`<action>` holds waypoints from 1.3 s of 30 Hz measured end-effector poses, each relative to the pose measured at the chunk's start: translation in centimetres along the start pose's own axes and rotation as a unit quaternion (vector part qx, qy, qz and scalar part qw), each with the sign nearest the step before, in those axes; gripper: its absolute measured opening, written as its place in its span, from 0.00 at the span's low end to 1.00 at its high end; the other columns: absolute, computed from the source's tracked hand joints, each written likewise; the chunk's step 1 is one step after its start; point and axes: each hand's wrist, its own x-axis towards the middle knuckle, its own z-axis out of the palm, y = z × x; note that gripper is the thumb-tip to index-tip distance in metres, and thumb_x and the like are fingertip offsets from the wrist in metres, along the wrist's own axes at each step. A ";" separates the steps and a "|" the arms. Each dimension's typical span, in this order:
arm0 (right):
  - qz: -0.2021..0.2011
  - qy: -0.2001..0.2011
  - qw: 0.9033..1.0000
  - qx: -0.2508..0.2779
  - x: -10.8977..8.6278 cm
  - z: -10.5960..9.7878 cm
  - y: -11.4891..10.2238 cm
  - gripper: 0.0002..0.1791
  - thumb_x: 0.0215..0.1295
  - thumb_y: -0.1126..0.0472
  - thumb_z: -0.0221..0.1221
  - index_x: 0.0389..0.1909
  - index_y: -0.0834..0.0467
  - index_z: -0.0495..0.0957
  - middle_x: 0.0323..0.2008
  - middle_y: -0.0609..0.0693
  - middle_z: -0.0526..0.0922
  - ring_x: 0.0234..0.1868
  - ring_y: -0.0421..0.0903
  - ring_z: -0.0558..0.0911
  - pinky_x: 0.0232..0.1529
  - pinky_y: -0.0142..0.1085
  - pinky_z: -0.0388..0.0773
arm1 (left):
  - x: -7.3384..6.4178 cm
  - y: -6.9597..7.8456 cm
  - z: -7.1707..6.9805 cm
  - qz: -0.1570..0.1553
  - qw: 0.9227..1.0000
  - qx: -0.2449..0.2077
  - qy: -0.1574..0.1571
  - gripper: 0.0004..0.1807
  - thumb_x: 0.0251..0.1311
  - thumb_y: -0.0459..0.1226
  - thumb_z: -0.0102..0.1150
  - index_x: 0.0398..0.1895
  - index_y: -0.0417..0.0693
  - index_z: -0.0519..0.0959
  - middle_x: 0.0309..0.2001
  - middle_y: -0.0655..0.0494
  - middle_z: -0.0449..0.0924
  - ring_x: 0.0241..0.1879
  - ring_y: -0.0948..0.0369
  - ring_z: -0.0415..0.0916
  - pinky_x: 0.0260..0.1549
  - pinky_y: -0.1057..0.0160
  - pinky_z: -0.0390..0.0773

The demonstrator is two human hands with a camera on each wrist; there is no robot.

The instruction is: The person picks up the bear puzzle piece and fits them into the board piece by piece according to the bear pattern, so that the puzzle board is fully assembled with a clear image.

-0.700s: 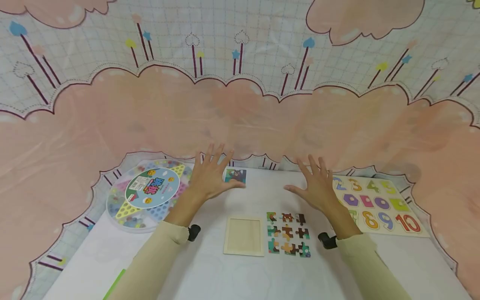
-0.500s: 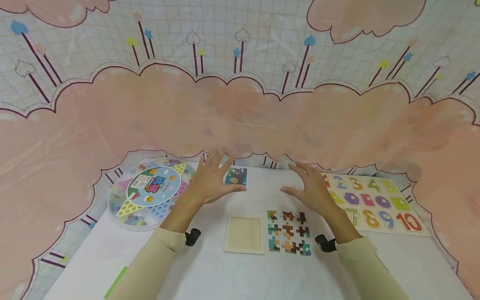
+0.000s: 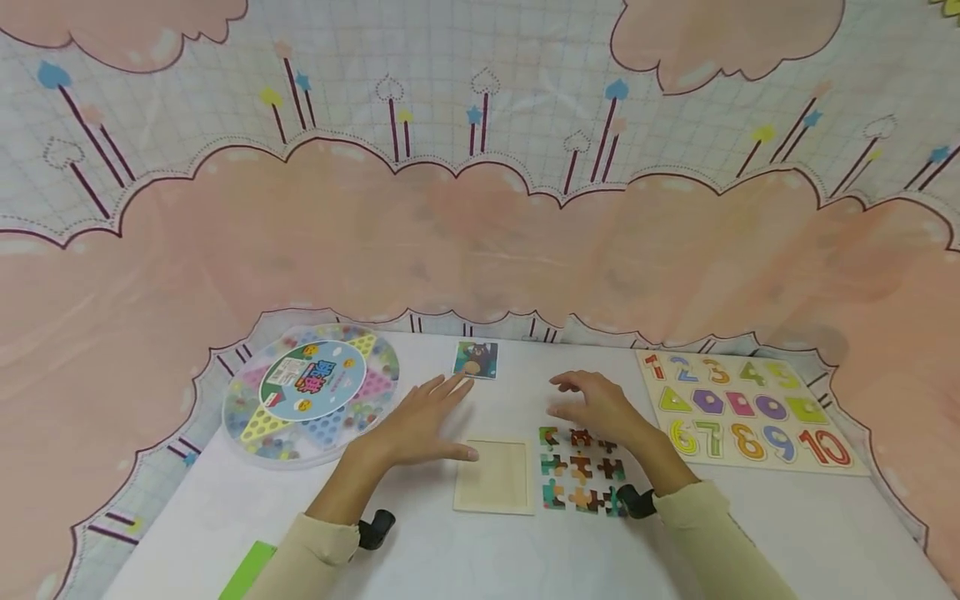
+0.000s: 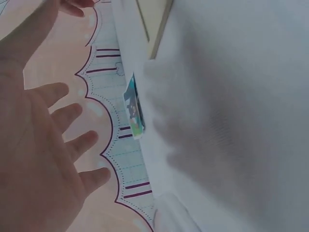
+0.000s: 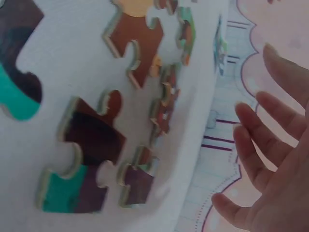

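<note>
My left hand (image 3: 423, 421) hovers with spread fingers, its thumb overlapping the upper left corner of a square wooden puzzle frame (image 3: 495, 479) in the head view. Its palm faces the left wrist camera and holds nothing. My right hand (image 3: 600, 408) hangs over the far edge of the loose jigsaw pieces (image 3: 580, 468), fingers loosely bent and nothing between them. It hides part of the top row. The pieces lie in spaced rows right of the frame, brown and teal; one brown-and-teal piece (image 5: 94, 135) shows large in the right wrist view.
A small bear picture card (image 3: 477, 360) lies behind the frame. The round Chinese checkers box (image 3: 311, 392) is at the left, a number puzzle board (image 3: 750, 412) at the right. A green object (image 3: 249, 571) shows by the left sleeve. A patterned curtain (image 3: 480, 242) stands behind the table.
Both hands have come back toward the body and lower, the left to the frame's corner, the right over the pieces. The right fingers are more bent than before. The table things have stayed put.
</note>
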 end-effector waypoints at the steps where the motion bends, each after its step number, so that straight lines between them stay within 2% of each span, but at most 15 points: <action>1: -0.002 -0.008 1.000 0.000 0.1 0.1 0.0 0.28 0.67 0.47 0.65 0.64 0.54 0.78 0.58 0.53 0.84 0.63 0.56 0.78 0.64 0.62 0.72 | -0.2 0.0 0.2 -0.003 1.000 -0.004 -0.009 0.59 0.53 0.63 0.69 0.82 0.52 0.53 0.84 0.49 0.48 0.81 0.38 0.46 0.76 0.29 0.48; 7: 0.014 -0.042 0.999 0.000 0.0 0.7 0.0 0.20 0.66 0.49 0.67 0.56 0.52 0.82 0.55 0.50 0.86 0.59 0.52 0.80 0.63 0.57 0.76 | -1.4 0.4 1.2 -0.014 0.998 -0.023 -0.052 0.59 0.48 0.59 0.76 0.80 0.48 0.58 0.83 0.44 0.51 0.80 0.37 0.48 0.77 0.30 0.48; 13: 0.015 -0.049 0.998 -0.031 -0.3 1.3 -0.2 0.16 0.63 0.49 0.70 0.49 0.50 0.85 0.51 0.47 0.87 0.54 0.49 0.81 0.61 0.55 0.77 | -2.4 0.9 2.0 -0.014 0.997 -0.036 -0.067 0.60 0.44 0.56 0.79 0.78 0.43 0.60 0.80 0.40 0.55 0.79 0.38 0.51 0.75 0.27 0.47; 19: 0.007 -0.048 0.997 -0.067 -0.3 1.8 -0.3 0.17 0.58 0.46 0.72 0.46 0.48 0.85 0.50 0.46 0.87 0.51 0.46 0.80 0.59 0.59 0.72 | -2.8 0.8 2.6 -0.008 0.996 -0.048 -0.075 0.58 0.43 0.54 0.80 0.77 0.43 0.62 0.80 0.44 0.57 0.80 0.40 0.52 0.74 0.24 0.45; 24: 0.011 -0.051 0.997 -0.064 -0.4 1.9 -0.5 0.17 0.55 0.49 0.75 0.44 0.47 0.86 0.49 0.46 0.88 0.51 0.48 0.80 0.59 0.61 0.66 | -3.0 0.9 3.1 -0.025 0.995 -0.044 -0.091 0.53 0.48 0.51 0.79 0.77 0.45 0.64 0.80 0.49 0.59 0.80 0.42 0.51 0.75 0.27 0.48; 35: 0.023 -0.060 0.997 -0.039 0.0 2.4 -0.6 0.12 0.56 0.54 0.75 0.39 0.47 0.85 0.36 0.41 0.87 0.41 0.43 0.77 0.58 0.58 0.62 | -2.6 0.7 3.3 -0.040 0.996 -0.030 -0.079 0.51 0.50 0.49 0.77 0.76 0.42 0.64 0.80 0.50 0.59 0.80 0.45 0.53 0.76 0.30 0.49; 39: 0.020 -0.065 0.998 -0.012 0.1 2.3 -0.6 0.12 0.56 0.56 0.75 0.39 0.49 0.83 0.36 0.42 0.85 0.40 0.42 0.77 0.58 0.52 0.70 | -2.4 0.8 3.0 -0.046 0.995 -0.033 -0.082 0.52 0.51 0.49 0.77 0.77 0.41 0.63 0.81 0.50 0.57 0.81 0.46 0.52 0.77 0.30 0.47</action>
